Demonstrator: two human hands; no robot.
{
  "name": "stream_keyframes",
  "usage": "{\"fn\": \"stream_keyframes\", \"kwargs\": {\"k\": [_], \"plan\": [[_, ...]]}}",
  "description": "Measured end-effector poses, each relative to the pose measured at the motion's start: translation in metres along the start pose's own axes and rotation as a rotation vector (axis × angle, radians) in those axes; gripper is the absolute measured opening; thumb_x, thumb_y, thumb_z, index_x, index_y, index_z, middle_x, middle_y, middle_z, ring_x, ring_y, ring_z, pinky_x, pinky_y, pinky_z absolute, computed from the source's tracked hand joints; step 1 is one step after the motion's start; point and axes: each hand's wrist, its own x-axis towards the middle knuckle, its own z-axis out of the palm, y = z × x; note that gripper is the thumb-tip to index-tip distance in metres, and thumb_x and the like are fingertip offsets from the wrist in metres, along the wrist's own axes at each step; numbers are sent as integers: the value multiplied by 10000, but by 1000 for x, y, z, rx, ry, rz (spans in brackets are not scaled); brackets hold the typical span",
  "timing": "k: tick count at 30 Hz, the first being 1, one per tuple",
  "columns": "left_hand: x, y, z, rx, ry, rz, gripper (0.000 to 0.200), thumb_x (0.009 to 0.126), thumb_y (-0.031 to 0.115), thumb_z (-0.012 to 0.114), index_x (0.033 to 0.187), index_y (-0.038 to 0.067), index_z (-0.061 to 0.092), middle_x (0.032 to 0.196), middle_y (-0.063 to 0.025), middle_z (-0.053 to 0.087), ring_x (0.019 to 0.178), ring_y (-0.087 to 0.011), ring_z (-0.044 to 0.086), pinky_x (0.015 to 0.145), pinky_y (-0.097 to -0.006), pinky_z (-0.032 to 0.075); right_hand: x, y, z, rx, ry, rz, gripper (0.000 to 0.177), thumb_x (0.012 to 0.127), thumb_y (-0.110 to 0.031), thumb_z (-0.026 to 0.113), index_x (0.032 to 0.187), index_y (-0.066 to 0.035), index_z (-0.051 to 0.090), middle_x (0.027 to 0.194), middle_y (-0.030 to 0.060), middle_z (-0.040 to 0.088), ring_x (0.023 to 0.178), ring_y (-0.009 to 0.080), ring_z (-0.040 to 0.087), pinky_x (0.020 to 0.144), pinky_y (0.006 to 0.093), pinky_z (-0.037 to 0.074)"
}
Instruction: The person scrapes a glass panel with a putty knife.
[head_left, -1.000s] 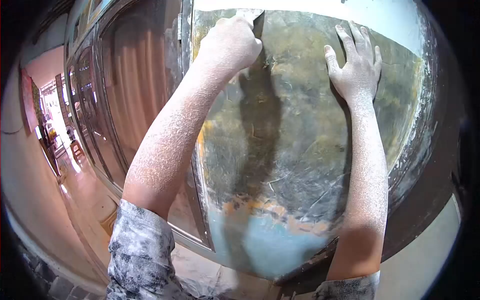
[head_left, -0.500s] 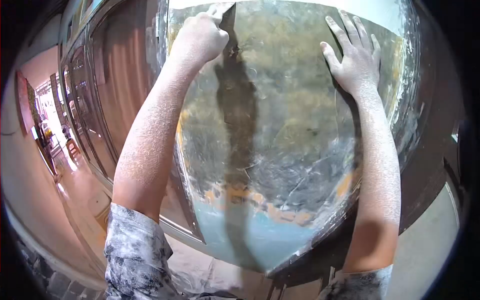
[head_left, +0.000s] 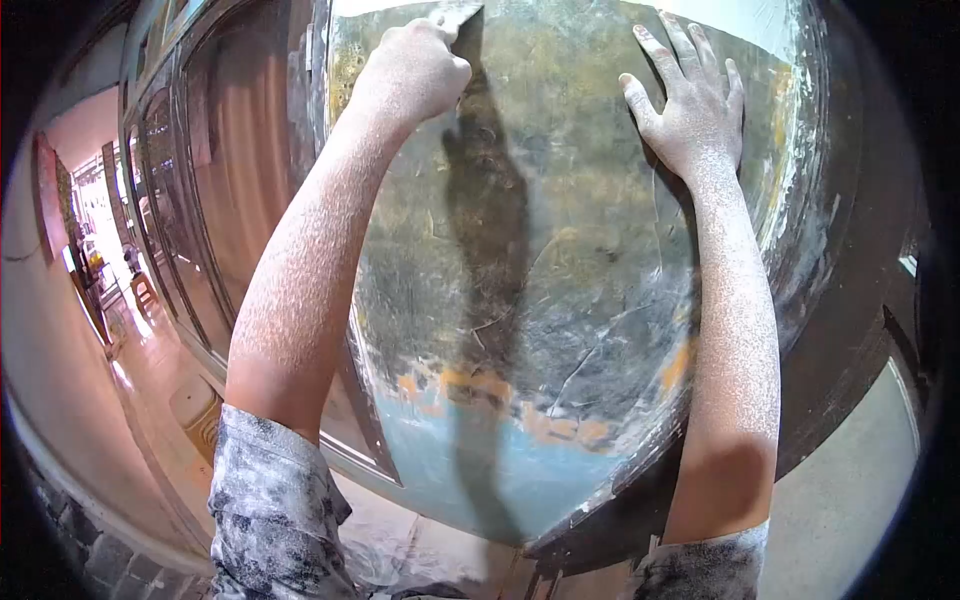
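Note:
My left hand (head_left: 418,70), coated in white dust, is raised to the upper left of a worn wall panel (head_left: 600,230). Its fingers are closed around a scraper (head_left: 460,16), whose thin metal blade points up and right near the panel's top edge; the handle is hidden in the fist. Higher on the right, my right hand (head_left: 690,105) lies flat with fingers spread against the same surface, holding nothing. The panel is mottled brown and grey, with orange patches and a light blue strip (head_left: 480,470) along its bottom. A pale white area (head_left: 720,22) borders the top.
Left of the panel stands a brown framed door or window (head_left: 240,150) with curtain-like folds. A bright passage (head_left: 140,370) with a stool (head_left: 143,290) opens at the far left. Dark brown trim (head_left: 840,300) runs along the right side.
The left hand and scraper have shifted slightly right and down in view, and more of the blade shows. The right hand appears a little further left, still flat on the panel.

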Motion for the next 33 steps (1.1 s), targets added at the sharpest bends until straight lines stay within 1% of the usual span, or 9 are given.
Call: {"fn": "stream_keyframes", "kwargs": {"k": [1,2,5,10,15,17,18,21,33], "plan": [[-1,3,-1,1,-12,17,418,817,170,579,1192,34,704,1112,-262,701,1049,-388,697,975,-474,545,-2,8,13,-131,21,-31,575,1009,-586,461,1543,-391,373,1650,-63,279,1525,186,251,1264,502,156],[-1,6,2,-48,55,-45,318,803,130,498,955,2,746,954,-248,722,914,-420,689,914,-474,530,-1,6,11,-93,33,-27,566,1005,-565,486,1533,-384,394,1645,-58,292,1520,189,266,1261,500,162],[3,9,-1,-72,19,-16,308,805,129,494,937,3,743,949,-252,718,915,-413,689,908,-470,528,-1,7,12,-53,80,-42,564,1001,-552,502,1529,-380,400,1643,-56,299,1515,196,281,1257,500,169],[0,28,11,37,59,-11,369,847,152,534,1133,9,720,1104,-245,709,1025,-412,687,979,-489,517,-2,7,11,-76,75,-42,570,994,-573,506,1518,-363,423,1629,-50,323,1514,198,281,1253,505,177],[-3,44,5,-8,105,41,383,861,158,520,1160,15,712,1096,-254,708,1034,-443,675,983,-517,511,1,4,4,-39,101,-39,551,982,-551,538,1487,-339,474,1611,-32,358,1507,195,298,1246,505,185],[-1,57,-15,-39,-124,-98,605,842,190,598,1435,89,530,1409,-209,577,1271,-421,560,1090,-510,433,1,-4,-15,160,8,14,596,884,-413,630,1417,-158,556,1589,108,392,1503,288,286,1236,517,163],[-14,68,-29,-66,-84,-85,661,831,138,567,1483,93,470,1318,-255,618,1163,-446,621,1016,-500,499,1,-12,-23,154,-8,56,595,884,-416,631,1412,-153,561,1583,111,401,1501,285,290,1236,513,164],[-8,64,-19,-69,22,32,664,840,139,565,1493,96,449,1290,-269,629,1170,-439,620,1019,-503,496,4,-10,-23,156,8,25,594,882,-413,635,1412,-155,561,1584,111,399,1502,281,291,1236,512,165],[1,82,1,-57,49,-28,586,871,135,524,1455,103,493,1430,-191,551,1204,-401,607,1014,-488,502,-1,-8,-20,165,9,52,583,880,-418,637,1392,-147,570,1581,103,406,1491,277,312,1227,513,192]]}}
